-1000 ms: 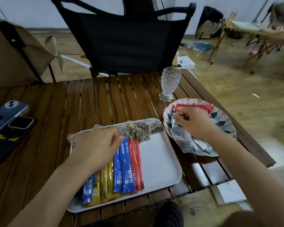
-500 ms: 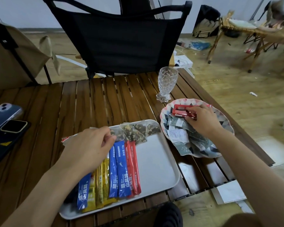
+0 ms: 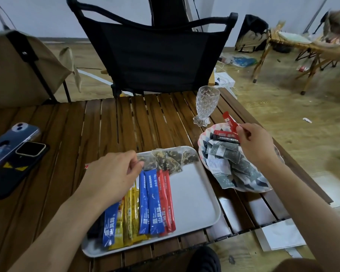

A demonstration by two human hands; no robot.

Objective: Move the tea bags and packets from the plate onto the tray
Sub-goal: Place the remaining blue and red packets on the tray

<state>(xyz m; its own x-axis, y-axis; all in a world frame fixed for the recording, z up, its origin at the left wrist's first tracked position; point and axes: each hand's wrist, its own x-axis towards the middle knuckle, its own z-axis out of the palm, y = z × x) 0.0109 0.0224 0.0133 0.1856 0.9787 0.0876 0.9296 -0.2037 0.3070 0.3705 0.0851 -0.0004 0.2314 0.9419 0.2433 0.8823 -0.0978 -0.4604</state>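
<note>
A white tray (image 3: 192,197) lies on the wooden table and holds blue, yellow and red stick packets (image 3: 153,203) in a row, with clear tea bags (image 3: 171,160) along its far edge. My left hand (image 3: 114,173) rests over the tray's left part, its fingertips pinching a tea bag at the far left. To the right is a patterned plate (image 3: 203,137) piled with grey-green tea bag sachets (image 3: 226,156). My right hand (image 3: 257,144) hovers over the plate's far side and pinches red stick packets (image 3: 229,126), one tilted up.
A cut-glass goblet (image 3: 205,105) stands just behind the plate. Two phones (image 3: 14,142) lie at the table's left edge. A black folding chair (image 3: 155,55) faces me across the table. White paper (image 3: 281,236) lies on the floor at the right.
My right hand moved from the sachets to the plate's far side and lifted red stick packets there. My left hand stayed on the tray by the tea bags.
</note>
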